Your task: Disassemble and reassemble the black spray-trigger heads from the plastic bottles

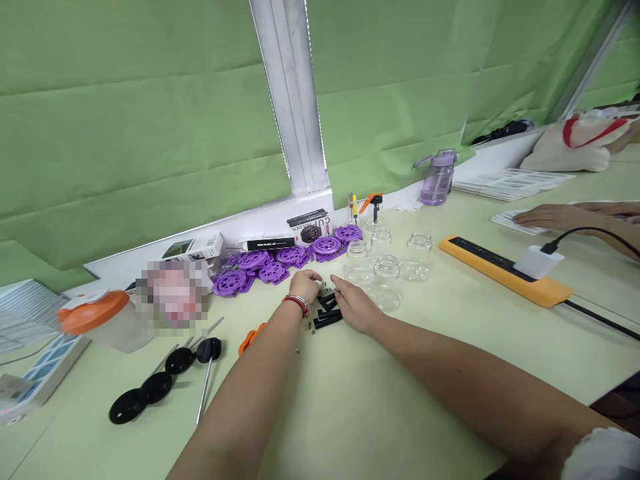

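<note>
My left hand [304, 287], with a red band and a bangle at the wrist, rests at the left of a small pile of parts. Its fingers bend loosely inward, and a small pale bit shows by the fingertips. My right hand [354, 304] lies on the pile's right side, fingers stretched forward and nothing visible in them. Between the hands are black plastic pieces [327, 319] and metal springs [327, 292], partly hidden by my fingers. Tiny brownish bits [313, 328] lie just in front. Orange clips [250, 339] sit beside my left forearm, partly covered by it.
Purple round holders [273, 271] line the back, near a cup holder box [315, 230]. Several clear jars [386, 283] stand beyond my right hand. Black discs with metal rods [156, 387] lie left. An orange power strip [505, 273] is right, near another person's hand [543, 217].
</note>
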### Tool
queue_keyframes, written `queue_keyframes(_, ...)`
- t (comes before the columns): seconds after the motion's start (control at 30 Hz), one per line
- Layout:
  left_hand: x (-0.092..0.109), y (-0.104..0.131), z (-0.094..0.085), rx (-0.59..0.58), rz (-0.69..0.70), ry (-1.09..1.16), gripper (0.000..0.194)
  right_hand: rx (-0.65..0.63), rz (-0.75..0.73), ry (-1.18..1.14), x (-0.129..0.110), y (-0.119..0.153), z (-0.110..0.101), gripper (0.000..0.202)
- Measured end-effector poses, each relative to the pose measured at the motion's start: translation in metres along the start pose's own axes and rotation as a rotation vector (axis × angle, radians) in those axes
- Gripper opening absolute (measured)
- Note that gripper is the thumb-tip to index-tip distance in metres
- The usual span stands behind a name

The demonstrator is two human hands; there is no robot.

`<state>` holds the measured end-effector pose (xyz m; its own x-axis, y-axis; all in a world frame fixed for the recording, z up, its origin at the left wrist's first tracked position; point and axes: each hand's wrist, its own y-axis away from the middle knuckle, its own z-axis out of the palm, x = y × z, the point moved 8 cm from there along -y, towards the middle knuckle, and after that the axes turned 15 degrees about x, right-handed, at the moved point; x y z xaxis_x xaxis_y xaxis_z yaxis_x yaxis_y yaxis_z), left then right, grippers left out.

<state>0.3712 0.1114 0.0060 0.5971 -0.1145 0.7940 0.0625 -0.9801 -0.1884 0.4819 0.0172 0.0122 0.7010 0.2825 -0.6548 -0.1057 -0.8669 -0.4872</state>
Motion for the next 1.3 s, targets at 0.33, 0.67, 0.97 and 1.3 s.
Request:
queue_keyframes(0.33, 0.022, 0.014, -0.026, -0.124, 0.086, 0.044, 0.029, 0.009, 0.082, -0.036, 0.013, -0.003, 0.0, 0.049)
queue_keyframes(0.67, 0.004, 0.091, -0.148, -0.072, 0.525, -0.454, 0.047, -0.125, -0.398, 0.176, -0.057, 0.027, 0.013, 0.048)
queue_keyframes(0.97, -0.021, 0.145, -0.117, -0.144, 0.764, -0.712, 0.058, -0.213, -0.561, 0.324, -0.099, 0.054, 0.041, 0.056)
queue_keyframes(1.3, -0.034, 0.124, -0.102, -0.17, 0.678, -0.734, 0.06, -0.338, -0.613, 0.484, -0.095, 0.045, 0.069, 0.058)
